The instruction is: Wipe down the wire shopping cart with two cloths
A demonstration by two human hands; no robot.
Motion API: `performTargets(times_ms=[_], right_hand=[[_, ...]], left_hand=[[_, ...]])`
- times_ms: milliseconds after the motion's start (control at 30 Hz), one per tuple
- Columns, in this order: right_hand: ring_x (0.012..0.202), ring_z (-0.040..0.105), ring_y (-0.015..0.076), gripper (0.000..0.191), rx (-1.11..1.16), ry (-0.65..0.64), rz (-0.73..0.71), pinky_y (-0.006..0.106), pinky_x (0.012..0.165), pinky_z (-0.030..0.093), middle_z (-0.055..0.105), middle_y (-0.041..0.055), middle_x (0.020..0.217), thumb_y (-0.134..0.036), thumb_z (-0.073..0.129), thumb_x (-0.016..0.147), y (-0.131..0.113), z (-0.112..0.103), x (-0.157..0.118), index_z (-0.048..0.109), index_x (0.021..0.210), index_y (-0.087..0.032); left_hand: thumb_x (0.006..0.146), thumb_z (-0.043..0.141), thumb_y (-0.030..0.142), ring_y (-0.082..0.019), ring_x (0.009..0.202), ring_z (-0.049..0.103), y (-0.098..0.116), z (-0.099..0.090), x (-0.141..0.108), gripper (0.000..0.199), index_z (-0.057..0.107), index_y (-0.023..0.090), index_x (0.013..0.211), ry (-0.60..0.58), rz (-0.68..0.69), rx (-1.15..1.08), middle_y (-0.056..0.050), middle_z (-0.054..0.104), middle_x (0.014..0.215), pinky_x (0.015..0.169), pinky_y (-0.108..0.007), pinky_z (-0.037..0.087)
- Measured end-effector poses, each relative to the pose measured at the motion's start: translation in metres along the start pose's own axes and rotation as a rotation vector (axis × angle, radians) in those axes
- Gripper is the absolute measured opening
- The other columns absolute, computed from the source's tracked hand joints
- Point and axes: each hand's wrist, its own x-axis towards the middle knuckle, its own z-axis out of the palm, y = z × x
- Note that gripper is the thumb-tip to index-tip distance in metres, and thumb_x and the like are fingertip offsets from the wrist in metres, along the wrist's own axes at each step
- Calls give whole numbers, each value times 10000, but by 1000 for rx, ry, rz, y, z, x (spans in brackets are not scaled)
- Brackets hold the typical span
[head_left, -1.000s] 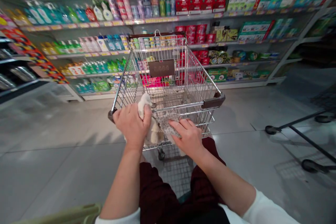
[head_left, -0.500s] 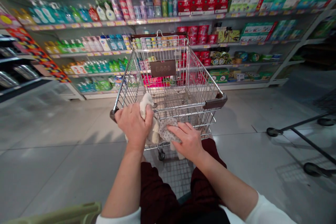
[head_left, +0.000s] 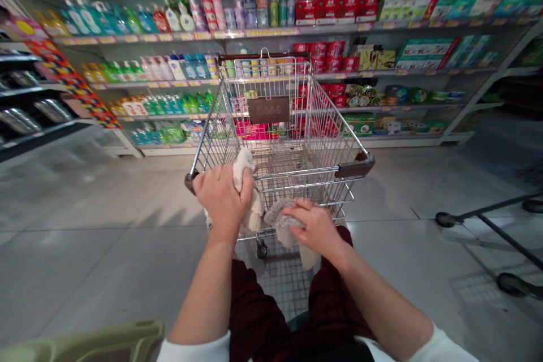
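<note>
A wire shopping cart point(head_left: 328, 104) stands right in front of me. My left hand point(head_left: 223, 198) is closed round a cream cloth point(head_left: 242, 165) at the left of the cart's near end; part of the cloth sticks up past the thumb and more hangs below. The palm covers the bar under it. Lower and to the right, my right hand point(head_left: 318, 229) pinches a grey patterned cloth point(head_left: 280, 213), its pale part hanging beneath the fingers near the lower wires. Whether the two cloths are one piece, I cannot tell. A brown corner grip point(head_left: 355, 166) shows at the right.
Beyond the cart, shelves point(head_left: 169, 147) hold bottles, red tins point(head_left: 326, 56) and boxes. A dark wheeled frame point(head_left: 487, 215) stands on the floor at right. Green plastic point(head_left: 127, 336) juts in at the lower left. Metal pots point(head_left: 19, 120) sit on a left-hand shelf.
My right hand has shifted slightly right and down with the grey cloth, which is now more crumpled and hangs lower. My left hand keeps its hold. The whole view has slid a little.
</note>
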Motion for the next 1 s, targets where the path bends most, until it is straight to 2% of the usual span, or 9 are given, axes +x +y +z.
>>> performTargets(times_ms=[133, 233, 333, 400, 467, 533, 667, 867, 1000], right_hand=[[1045, 627, 216, 223, -70, 487, 46, 341, 895, 502, 673, 66, 1138, -332, 584, 857, -2, -77, 26, 709, 1025, -254], [1065, 587, 239, 292, -293, 549, 190, 341, 821, 458, 654, 103, 1184, -409, 499, 913, 2, -109, 58, 712, 991, -225], [870, 589, 206, 396, -447, 350, 255, 293, 654, 362, 694, 86, 976, -489, 449, 936, 10, -106, 82, 711, 849, -205], [747, 565, 169, 456, -498, 247, 270, 272, 589, 272, 685, 56, 841, -545, 442, 932, 14, -95, 86, 692, 777, -197], [686, 543, 144, 484, -520, 211, 248, 269, 565, 215, 673, 37, 784, -570, 437, 928, 16, -87, 83, 678, 747, -192], [670, 534, 133, 490, -531, 215, 212, 272, 559, 191, 670, 31, 773, -572, 428, 931, 17, -83, 78, 673, 745, -190], [683, 540, 133, 479, -550, 228, 160, 271, 568, 196, 678, 29, 792, -566, 419, 940, 19, -84, 74, 678, 781, -195], [685, 541, 139, 484, -544, 245, 147, 282, 579, 207, 669, 39, 770, -547, 401, 946, 21, -83, 75, 680, 783, -187], [667, 534, 137, 507, -546, 251, 121, 282, 584, 215, 658, 36, 744, -551, 379, 952, 22, -83, 74, 649, 724, -187]], left_hand=[[910, 444, 423, -230, 776, 483, -1, 1, -2, 273, 505, 217, 741, 9, 2, -8, -49, 546, 731, 819, -390, 311], [910, 436, 417, -234, 799, 490, -3, 3, -3, 266, 506, 217, 749, 16, -26, -30, -53, 543, 742, 855, -401, 328], [909, 436, 397, -244, 854, 518, -3, 7, -7, 240, 530, 208, 796, 44, -44, -64, -63, 554, 780, 916, -433, 344], [910, 445, 365, -262, 990, 542, 0, 12, -18, 213, 563, 188, 923, 139, -42, -131, -98, 592, 922, 989, -467, 341], [907, 473, 323, -286, 1192, 494, 5, 18, -37, 258, 557, 166, 1093, 271, -44, -231, -150, 569, 1143, 1054, -492, 333], [888, 526, 284, -306, 1319, 408, 12, 25, -63, 323, 546, 158, 1186, 321, -68, -315, -181, 490, 1285, 1076, -487, 353], [853, 599, 210, -273, 1250, 475, 22, 28, -104, 347, 592, 191, 1199, 183, -142, -353, -154, 469, 1298, 1049, -431, 416], [845, 572, 153, -248, 1148, 542, 36, 17, -90, 384, 608, 215, 1222, 122, -22, -321, -128, 569, 1173, 986, -413, 446], [809, 549, 107, -261, 1114, 570, 38, 36, -106, 359, 636, 207, 1142, 95, 68, -298, -131, 605, 1090, 940, -430, 466]])
